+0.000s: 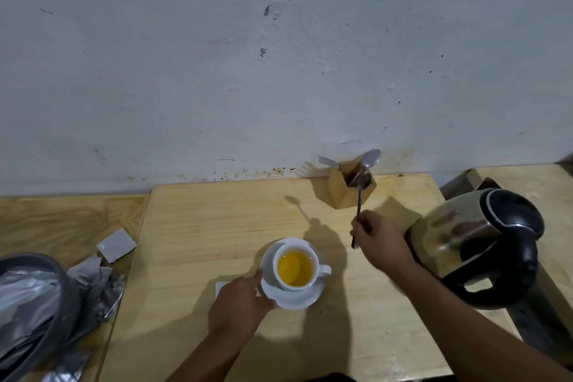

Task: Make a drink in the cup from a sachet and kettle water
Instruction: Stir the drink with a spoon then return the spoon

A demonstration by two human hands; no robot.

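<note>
— Cup is sitting at six o'clock, holding yellow liquid; why is the left hand resting half-curled against the saucer?

— Probably steadying it, while the right hand is pinching a spoon, seemingly for stirring.

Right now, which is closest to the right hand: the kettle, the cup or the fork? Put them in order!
From the right hand:
1. Kettle, just to its right.
2. Cup, to its left, on the saucer.
3. Fork, in the wooden holder by the wall.
</note>
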